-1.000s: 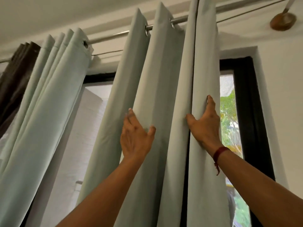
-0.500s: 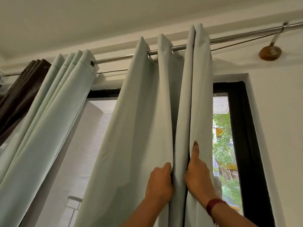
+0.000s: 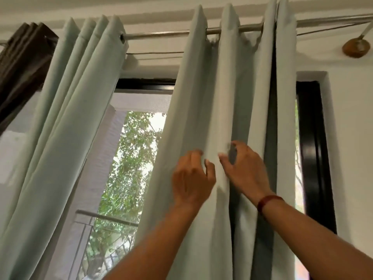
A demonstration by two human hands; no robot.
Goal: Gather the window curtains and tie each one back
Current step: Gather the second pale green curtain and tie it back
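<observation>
A pale green right curtain [image 3: 201, 102] hangs in folds from a metal rod [image 3: 161, 34] on eyelets. My left hand [image 3: 191, 178] and my right hand [image 3: 245, 172] are side by side on its middle folds at about mid height. Each pinches a fold between thumb and curled fingers; both are slightly blurred. My right wrist carries a red band. A second pale green left curtain [image 3: 70, 102] hangs bunched at the left of the rod. No tie-back is in view.
A dark brown curtain [image 3: 22, 57] hangs at the far left. Between the green curtains the window shows trees and a balcony railing [image 3: 105, 218]. A black window frame [image 3: 314, 150] and white wall stand at right, with a wooden rod bracket [image 3: 355, 47] above.
My hands have shifted to folds further left on the right curtain. Its left edge now sits further right, so the gap between the green curtains is wider. The view has panned.
</observation>
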